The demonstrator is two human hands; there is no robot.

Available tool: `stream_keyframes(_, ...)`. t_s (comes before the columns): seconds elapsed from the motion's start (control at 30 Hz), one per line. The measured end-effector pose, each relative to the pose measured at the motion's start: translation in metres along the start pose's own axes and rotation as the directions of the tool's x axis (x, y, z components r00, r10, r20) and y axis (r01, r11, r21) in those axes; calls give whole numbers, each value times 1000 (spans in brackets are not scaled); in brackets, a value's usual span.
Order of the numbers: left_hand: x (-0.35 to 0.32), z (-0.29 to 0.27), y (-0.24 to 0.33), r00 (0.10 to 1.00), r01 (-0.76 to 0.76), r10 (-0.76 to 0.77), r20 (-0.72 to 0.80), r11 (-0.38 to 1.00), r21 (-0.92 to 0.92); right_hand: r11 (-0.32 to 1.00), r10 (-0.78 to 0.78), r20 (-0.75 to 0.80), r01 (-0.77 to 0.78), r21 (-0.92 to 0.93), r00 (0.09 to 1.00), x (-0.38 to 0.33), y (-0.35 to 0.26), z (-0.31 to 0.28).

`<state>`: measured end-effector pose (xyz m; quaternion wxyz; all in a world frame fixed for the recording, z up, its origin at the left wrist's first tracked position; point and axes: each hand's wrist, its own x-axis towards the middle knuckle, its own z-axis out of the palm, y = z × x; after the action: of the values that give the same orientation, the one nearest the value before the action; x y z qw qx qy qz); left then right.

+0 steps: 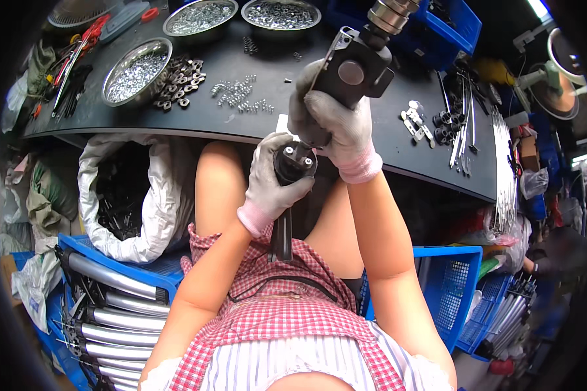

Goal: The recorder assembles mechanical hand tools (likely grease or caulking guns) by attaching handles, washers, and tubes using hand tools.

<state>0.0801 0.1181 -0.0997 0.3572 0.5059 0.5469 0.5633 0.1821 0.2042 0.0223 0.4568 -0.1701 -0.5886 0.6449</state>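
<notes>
My right hand [347,133], in a grey-white glove with a pink cuff, grips a black power screwdriver [351,73] with a metal collar on its upper end. Its lower end points down toward my left hand. My left hand [267,186], gloved the same way, is closed around a round black plastic part [295,164]. Two bright screw heads show on the part's face, and dark narrow pieces [281,238] hang below it over my lap. Whether the screwdriver's tip touches the part cannot be made out.
On the dark table [254,120] lie loose small springs [238,92], dark metal nuts [179,81] and a steel bowl [137,72] of small parts. Two more bowls stand behind. A white sack [156,221] and a blue crate of silver tubes [120,319] stand at left; another blue crate [453,287] is at right.
</notes>
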Motion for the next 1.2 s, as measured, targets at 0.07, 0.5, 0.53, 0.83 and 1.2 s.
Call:
stream_keyframes(0.07, 0, -1, 9, 999, 30, -31, 20, 999, 30, 992, 15, 12, -17, 127, 1000, -4, 0, -2)
stream_keyframes(0.5, 4, -3, 0, 999, -42, 41, 17, 995, 96, 928, -369, -236, 344, -141, 899, -14, -52, 15)
stream_keyframes(0.53, 4, -1, -2, 993, -112, 118, -21, 975, 191, 950, -308, -299, 275, -146, 903, -21, -66, 6)
stream_keyframes(0.83, -7, 4, -29, 984, -143, 142, -110, 990, -1, -23, -200, -707, -725, -689, 678, -28, 19, -171)
stream_keyframes(1.2, -36, 10, -289, 925, 325, -365, 106, 904, 277, 210, 59, -129, -138, -968, 990, -81, 29, -72)
